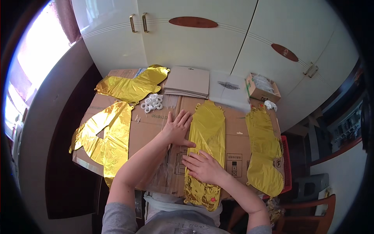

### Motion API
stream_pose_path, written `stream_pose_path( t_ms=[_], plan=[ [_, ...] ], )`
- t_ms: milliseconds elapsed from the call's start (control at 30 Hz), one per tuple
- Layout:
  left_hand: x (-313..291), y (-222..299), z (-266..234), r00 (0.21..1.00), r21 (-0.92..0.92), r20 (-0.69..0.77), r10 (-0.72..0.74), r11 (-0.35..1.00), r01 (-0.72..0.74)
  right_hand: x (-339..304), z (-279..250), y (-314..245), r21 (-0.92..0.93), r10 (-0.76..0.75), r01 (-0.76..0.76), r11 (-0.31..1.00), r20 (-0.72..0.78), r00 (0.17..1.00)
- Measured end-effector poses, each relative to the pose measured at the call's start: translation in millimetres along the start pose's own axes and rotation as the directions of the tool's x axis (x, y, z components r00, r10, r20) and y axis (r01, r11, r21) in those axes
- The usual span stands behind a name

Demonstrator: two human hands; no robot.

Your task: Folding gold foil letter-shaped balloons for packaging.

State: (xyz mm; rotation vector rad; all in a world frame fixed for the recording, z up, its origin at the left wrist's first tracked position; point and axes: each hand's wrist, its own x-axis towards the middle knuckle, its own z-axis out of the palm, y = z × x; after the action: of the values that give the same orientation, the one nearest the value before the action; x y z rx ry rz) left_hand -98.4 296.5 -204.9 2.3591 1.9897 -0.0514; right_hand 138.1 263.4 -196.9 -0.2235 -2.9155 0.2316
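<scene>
A long gold foil balloon [208, 124], flat and uninflated, lies lengthwise before me, its near end at the table's front edge. My left hand [178, 128] rests at its left edge, fingers stretched out and thumb on the foil. Lower down, my right hand [203, 167] lies flat across the foil, fingers apart. Neither hand grips anything. Near its bottom the foil is crinkled and bears a small red mark. To the left are a gold balloon with a triangular gap [117, 136] and a bent gold balloon [132, 85]. Another gold balloon [261, 148] lies at the right.
Brown cardboard [156, 134] covers the table. Behind stand a stack of grey-brown card sheets [187, 80], small white rings [152, 103] in a pile, and a cardboard box [253, 90] holding clear packets. Crumpled white paper [270, 105] lies beside the box. White cabinets rise behind; a wooden chair [327, 206] stands right.
</scene>
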Motion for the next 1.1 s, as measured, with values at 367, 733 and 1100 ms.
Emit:
stream_pose_path(
  t_ms=[367, 733, 1100],
  plan=[
    [14, -9, 3, 1.0, -0.01, 0.02, -0.005, 1.0, 0.005, -9, 0, 1, 0.053, -0.125, 0.117, 0.992, 0.208, 0.97],
    [29, -11, 19, 0.953, -0.065, -0.192, -0.235, 0.972, 0.227, -15, 1, -4, 0.099, -0.139, 0.119, 0.988, 0.233, 0.962],
    [-61, 53, -8, 0.975, -0.081, -0.206, 0.081, 0.992, -0.099, -26, -8, 32, 0.149, 0.288, -0.27, 0.951, -0.121, 0.95]
  ],
)
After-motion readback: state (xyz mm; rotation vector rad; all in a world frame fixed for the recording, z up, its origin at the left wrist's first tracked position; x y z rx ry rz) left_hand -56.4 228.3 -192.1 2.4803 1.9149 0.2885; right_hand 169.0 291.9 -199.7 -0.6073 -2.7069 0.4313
